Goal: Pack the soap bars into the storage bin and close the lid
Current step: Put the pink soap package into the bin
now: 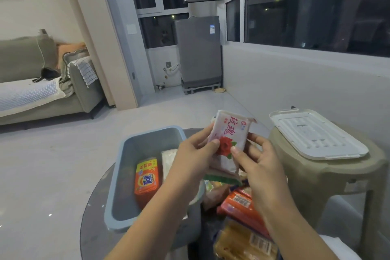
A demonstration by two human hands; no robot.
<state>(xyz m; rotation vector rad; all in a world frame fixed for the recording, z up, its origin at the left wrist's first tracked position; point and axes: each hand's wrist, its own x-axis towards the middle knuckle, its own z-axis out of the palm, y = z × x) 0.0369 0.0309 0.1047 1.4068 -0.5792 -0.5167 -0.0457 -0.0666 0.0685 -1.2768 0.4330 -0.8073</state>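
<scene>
Both hands hold up a white soap bar with a red rose print (229,133) above the table; my left hand (195,150) pinches its left edge and my right hand (256,160) its lower right edge. Below and to the left stands the blue-grey storage bin (126,175), open, with an orange Tide soap bar (146,181) and a white-wrapped bar (167,159) inside. More wrapped soap bars lie in a pile to the bin's right: an orange one (240,207), a yellow one (242,243). The white lid (316,133) rests on a beige stool.
The bin and soaps sit on a round dark glass table (92,228). The beige plastic stool (329,177) stands close on the right. A sofa (42,82) is far left, a grey washing machine (198,53) by the windows behind.
</scene>
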